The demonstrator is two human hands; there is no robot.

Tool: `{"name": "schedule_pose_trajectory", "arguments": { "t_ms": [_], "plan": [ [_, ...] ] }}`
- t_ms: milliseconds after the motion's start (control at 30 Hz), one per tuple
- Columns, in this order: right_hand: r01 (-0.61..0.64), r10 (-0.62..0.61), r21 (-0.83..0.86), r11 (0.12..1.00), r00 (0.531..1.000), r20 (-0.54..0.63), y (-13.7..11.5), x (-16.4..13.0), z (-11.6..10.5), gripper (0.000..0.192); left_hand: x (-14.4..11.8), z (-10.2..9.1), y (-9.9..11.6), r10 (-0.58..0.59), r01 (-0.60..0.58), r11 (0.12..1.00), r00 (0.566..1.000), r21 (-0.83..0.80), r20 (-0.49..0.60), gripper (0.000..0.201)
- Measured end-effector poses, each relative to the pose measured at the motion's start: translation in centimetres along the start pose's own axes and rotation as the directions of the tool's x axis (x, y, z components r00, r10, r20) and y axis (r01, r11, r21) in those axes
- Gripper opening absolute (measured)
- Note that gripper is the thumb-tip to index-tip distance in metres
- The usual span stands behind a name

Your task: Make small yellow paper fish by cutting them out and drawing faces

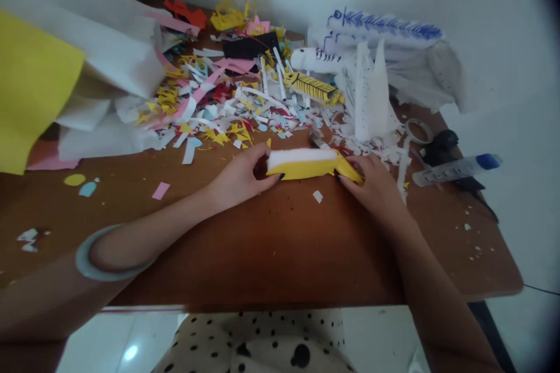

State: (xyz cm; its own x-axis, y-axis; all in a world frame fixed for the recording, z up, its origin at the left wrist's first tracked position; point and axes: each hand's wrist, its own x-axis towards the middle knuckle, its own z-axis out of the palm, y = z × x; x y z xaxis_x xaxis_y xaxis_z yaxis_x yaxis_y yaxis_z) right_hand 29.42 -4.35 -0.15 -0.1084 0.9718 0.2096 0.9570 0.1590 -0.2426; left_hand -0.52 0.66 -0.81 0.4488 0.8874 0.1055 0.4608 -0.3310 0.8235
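Note:
A yellow paper roll with a white top layer lies flat on the brown table, near its middle. My left hand grips the roll's left end, fingers curled around it. My right hand presses down on the roll's right end, where the yellow paper tapers to a point. Both forearms rest on the table.
A heap of coloured paper scraps covers the back of the table. White sheets and a yellow sheet pile up at the left. White paper figures, a yellow striped roll, a tape ring and a glue tube sit at the right.

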Motion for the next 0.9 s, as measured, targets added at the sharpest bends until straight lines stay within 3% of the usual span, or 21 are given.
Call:
{"name": "schedule_pose_trajectory", "arguments": {
  "t_ms": [100,233,333,433,600,767,900],
  "plan": [
    [-0.032,0.034,0.059,0.998,0.999,-0.017,1.0,0.1,-0.1,0.030,0.1,-0.2,-0.1,-0.008,0.009,1.000,0.999,0.018,-0.034,0.022],
    [-0.129,0.155,0.194,0.972,0.980,-0.128,1.7,0.0,-0.3,0.031,0.0,-0.1,-0.2,0.003,-0.003,1.000,0.998,-0.001,-0.066,0.025],
    [-0.017,0.105,0.387,0.922,0.973,-0.207,0.9,-0.5,-0.5,0.037,-0.1,-0.1,-0.1,0.070,-0.078,0.996,0.982,-0.041,-0.175,0.023],
    [0.135,-0.038,0.475,0.869,0.977,-0.208,-0.7,-1.3,-0.5,0.040,-0.3,-0.2,0.0,0.145,-0.166,0.985,0.942,-0.043,-0.301,0.021],
    [0.402,-0.369,0.328,0.855,0.916,-0.161,-3.6,-1.9,-0.1,0.050,-0.4,-0.4,0.1,0.244,-0.291,0.954,0.892,-0.071,-0.380,0.020],
    [0.410,-0.400,0.220,0.885,0.912,-0.093,-4.8,-1.8,0.1,0.050,-0.4,0.0,0.1,0.259,-0.293,0.955,0.904,-0.050,-0.341,0.033],
    [0.415,-0.410,0.152,0.897,0.910,-0.061,-5.1,-1.8,0.2,0.048,-0.4,0.2,0.2,0.114,-0.158,0.979,0.949,-0.131,-0.294,0.033]
  ]
}}
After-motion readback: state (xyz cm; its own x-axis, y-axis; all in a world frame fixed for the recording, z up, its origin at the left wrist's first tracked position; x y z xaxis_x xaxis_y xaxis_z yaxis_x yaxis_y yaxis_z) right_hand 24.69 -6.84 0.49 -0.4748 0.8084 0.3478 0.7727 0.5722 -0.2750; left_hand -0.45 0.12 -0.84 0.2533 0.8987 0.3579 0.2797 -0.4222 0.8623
